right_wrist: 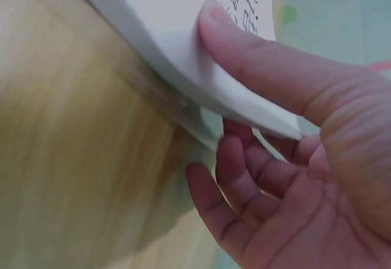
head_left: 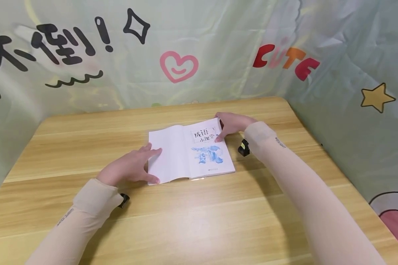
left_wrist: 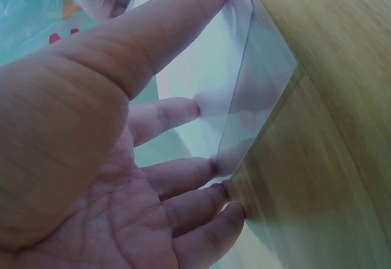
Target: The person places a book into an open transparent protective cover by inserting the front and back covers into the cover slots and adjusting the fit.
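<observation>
- Currently, the right page edge of the book (head_left: 185, 154) is pinched by the right hand (head_left: 233, 123), thumb above, fingers beneath.
- By the left hand (head_left: 131, 165), fingers loosely spread, the outer edge of the left page (head_left: 169, 162) is touched, apparently ungripped.
- The book is spread on the table (head_left: 199, 221), between both hands.
- Light, bendable, easily creased paper is expected; the thick edge is best held, since the clear cover (left_wrist: 263, 73) may slip.

On the table (head_left: 192, 221), toward the far edge, with cloth (head_left: 219, 81) behind and to the right: open book (head_left: 170, 160), between left fingers (head_left: 154, 152) at its left edge and right fingers (head_left: 223, 116) at its far right corner.
</observation>
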The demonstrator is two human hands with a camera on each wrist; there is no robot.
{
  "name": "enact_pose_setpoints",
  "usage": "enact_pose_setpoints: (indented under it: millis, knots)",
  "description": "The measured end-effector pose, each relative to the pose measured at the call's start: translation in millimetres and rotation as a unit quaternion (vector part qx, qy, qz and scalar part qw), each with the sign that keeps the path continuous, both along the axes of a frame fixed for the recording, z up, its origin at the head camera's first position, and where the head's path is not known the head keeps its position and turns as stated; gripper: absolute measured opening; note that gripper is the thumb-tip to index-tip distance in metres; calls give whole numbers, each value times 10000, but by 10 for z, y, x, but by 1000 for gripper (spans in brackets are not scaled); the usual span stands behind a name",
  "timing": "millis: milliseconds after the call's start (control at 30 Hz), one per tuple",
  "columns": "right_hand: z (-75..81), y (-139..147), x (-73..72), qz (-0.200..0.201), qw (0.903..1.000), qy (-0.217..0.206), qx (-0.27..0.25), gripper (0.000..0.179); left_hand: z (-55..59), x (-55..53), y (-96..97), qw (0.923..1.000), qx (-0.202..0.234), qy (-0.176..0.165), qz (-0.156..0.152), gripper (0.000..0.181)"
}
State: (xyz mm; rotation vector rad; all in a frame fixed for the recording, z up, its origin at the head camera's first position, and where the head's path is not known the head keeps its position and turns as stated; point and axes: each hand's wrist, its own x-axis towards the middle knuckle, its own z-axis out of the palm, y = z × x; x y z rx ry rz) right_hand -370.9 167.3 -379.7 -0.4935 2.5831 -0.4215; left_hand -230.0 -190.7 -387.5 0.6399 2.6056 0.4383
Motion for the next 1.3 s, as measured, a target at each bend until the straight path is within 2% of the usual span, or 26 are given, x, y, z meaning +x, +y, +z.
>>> enact_pose_setpoints:
  millis: [167,300,367,500,567,633,833,1000,1067,1300]
  knots:
    - [-39,65,-15,-25,9997,33,-225,83,12,5,20,10000,-12,-20,8,107]
    - [-29,91,2,-261,9959,-219,-838,72,6,9,24,9999,-5,-92,62,106]
    - [-7,109,24,-427,9893,-440,-1327,62,2,11,27,9999,28,-134,99,106]
    - [56,170,77,-578,9668,-953,-2301,42,-5,12,28,9997,94,-157,134,105]
    - [92,202,111,-582,9580,-1153,-2558,38,-5,11,30,9998,98,-141,123,105]
    - [136,223,155,-570,9514,-1343,-2712,37,1,12,31,9998,104,-132,103,105]
    - [254,229,276,-474,9415,-1634,-2910,38,17,6,32,9997,113,-165,141,106]
    - [275,237,307,-425,9237,-2073,-3193,38,3,0,34,9998,94,-124,78,105]
    - [280,227,315,-452,9194,-2153,-3259,38,-4,-1,30,9999,90,-119,65,105]
    - [315,149,333,-472,9159,-2003,-3446,37,-1,2,25,9999,92,-98,50,105]
